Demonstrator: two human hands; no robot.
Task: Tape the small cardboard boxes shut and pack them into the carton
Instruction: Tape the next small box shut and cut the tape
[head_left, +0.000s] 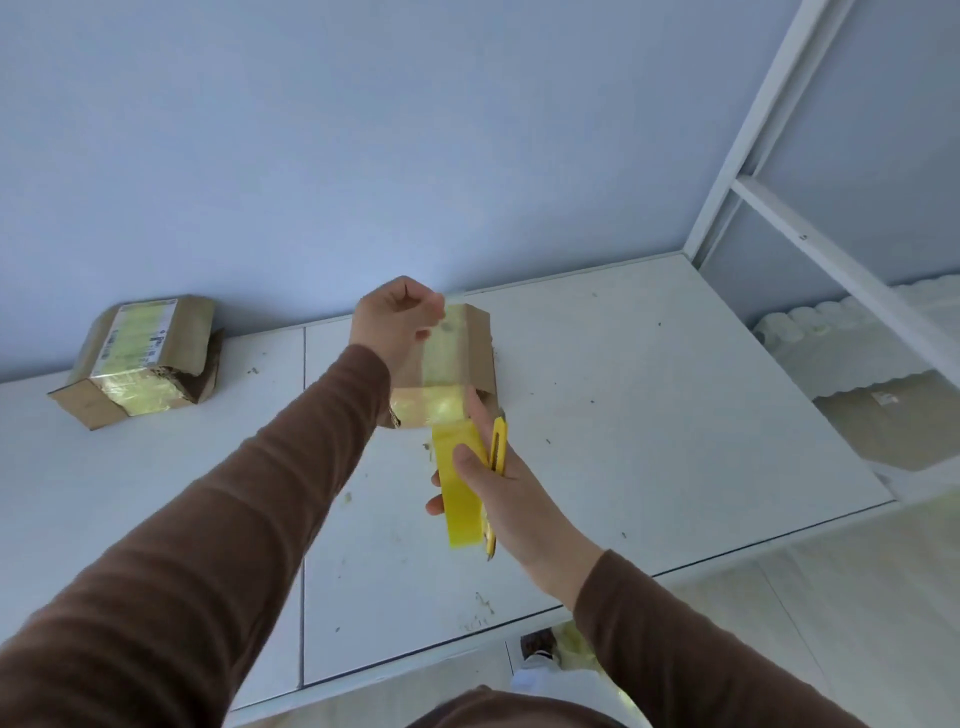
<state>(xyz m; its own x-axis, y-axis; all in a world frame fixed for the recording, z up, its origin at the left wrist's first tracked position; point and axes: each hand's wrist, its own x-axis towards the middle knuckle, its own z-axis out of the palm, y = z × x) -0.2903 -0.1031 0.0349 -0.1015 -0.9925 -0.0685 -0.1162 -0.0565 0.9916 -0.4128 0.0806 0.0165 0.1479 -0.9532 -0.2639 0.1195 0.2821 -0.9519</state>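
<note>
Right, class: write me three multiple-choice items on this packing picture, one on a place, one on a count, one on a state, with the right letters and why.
1. Where does the taped box with the printed label stand?
A. at the table's left, by the wall
B. on the shelf
C. in the person's lap

2. How many small cardboard boxes are on the white table?
A. one
B. two
C. four

3. What is the right hand doing?
A. resting flat on the table
B. pointing at the wall
C. gripping a yellow tape roll and a yellow utility knife

Answers: 1 A, it sits far left against the blue wall; 2 B, the labelled box plus the box being taped; 3 C, fingers curl round both, tape running to the box.
</note>
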